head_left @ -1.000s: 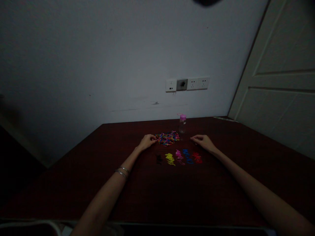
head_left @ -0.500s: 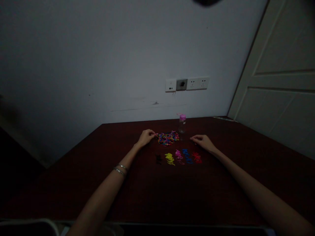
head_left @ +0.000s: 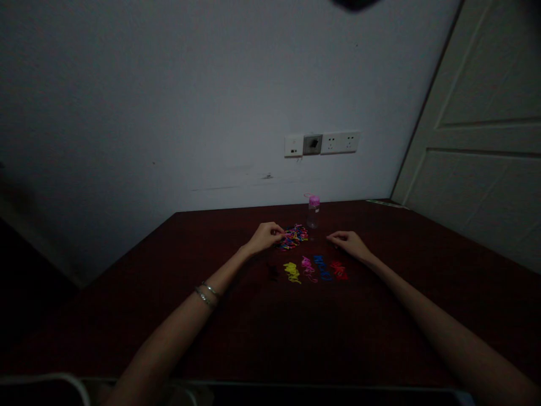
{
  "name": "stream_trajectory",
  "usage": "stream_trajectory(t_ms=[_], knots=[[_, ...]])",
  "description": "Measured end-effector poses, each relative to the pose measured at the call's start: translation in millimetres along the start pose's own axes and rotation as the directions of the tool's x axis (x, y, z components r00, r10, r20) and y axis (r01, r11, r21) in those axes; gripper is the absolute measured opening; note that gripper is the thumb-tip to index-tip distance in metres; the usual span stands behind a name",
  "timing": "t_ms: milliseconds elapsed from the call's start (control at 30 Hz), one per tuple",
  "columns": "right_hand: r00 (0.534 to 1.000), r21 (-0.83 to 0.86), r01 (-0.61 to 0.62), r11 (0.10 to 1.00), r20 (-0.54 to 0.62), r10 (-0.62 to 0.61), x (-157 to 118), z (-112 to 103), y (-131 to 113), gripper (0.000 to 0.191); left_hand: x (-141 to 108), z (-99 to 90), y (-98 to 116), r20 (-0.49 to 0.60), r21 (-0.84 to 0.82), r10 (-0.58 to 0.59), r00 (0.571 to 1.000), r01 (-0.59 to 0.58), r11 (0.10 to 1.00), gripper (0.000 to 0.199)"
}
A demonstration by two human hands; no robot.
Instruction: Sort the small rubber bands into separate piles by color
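A tangled pile of multicoloured bands (head_left: 296, 235) lies on the dark red table. My left hand (head_left: 269, 234) reaches over the pile's left side, its thumb and fingers pinched together; what they hold is too small to make out. To the pile's right, my right hand (head_left: 347, 242) rests with its fingertips pressed together, and anything between them is hidden. Nearer me is a row of small one-colour heaps: black (head_left: 273, 273), yellow (head_left: 292, 272), pink (head_left: 309, 269), blue (head_left: 322, 268) and red (head_left: 338, 270).
A clear bottle with a pink lid (head_left: 313, 212) stands just behind the pile. Behind the table (head_left: 236, 338) is a pale wall with sockets (head_left: 340, 142), and a white panelled door (head_left: 486, 135) is at the right.
My left hand has moved right, from the pile's left edge to over its left part. My right hand has stayed in place.
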State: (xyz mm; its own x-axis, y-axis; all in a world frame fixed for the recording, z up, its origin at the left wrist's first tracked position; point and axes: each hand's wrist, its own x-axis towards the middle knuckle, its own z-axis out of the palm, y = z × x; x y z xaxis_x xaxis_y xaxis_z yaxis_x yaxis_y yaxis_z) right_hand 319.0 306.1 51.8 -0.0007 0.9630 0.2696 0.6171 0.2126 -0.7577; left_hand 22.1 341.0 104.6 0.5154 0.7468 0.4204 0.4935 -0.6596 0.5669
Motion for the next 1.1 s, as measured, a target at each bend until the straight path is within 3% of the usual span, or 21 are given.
stream_trajectory(t_ms=[167,300,567,667,833,967,1100], knots=[[1.000,-0.017,0.006,1.000,0.013,-0.005,1,0,2,0.042,-14,27.0,26,0.185,0.015,0.132,0.974,-0.137,0.990,0.016],[1.000,-0.035,0.002,0.999,0.014,-0.001,1,0,3,0.042,-22,40.0,35,0.290,0.010,0.181,0.940,-0.192,0.981,0.014],[0.999,-0.029,0.017,0.999,0.029,-0.016,4,1,8,0.041,-22,43.2,35,0.311,-0.084,0.183,0.933,-0.165,0.983,0.019],[0.999,-0.049,0.031,0.998,0.046,-0.029,4,2,8,0.039,-15,39.0,23,0.235,-0.125,0.102,0.967,-0.074,0.989,0.021],[0.995,-0.132,0.089,0.987,0.066,-0.081,2,2,3,0.033,-6,20.5,-23,-0.027,-0.064,-0.085,0.996,0.083,0.994,0.023],[0.981,-0.244,0.171,0.954,0.135,-0.142,2,5,-9,0.027,-5,0.0,-68,-0.195,-0.123,-0.250,0.948,0.229,0.965,0.024],[0.952,-0.336,0.271,0.902,0.230,-0.200,5,12,-27,0.025,-8,-17.9,-105,-0.335,-0.196,-0.397,0.855,0.349,0.917,0.021]])
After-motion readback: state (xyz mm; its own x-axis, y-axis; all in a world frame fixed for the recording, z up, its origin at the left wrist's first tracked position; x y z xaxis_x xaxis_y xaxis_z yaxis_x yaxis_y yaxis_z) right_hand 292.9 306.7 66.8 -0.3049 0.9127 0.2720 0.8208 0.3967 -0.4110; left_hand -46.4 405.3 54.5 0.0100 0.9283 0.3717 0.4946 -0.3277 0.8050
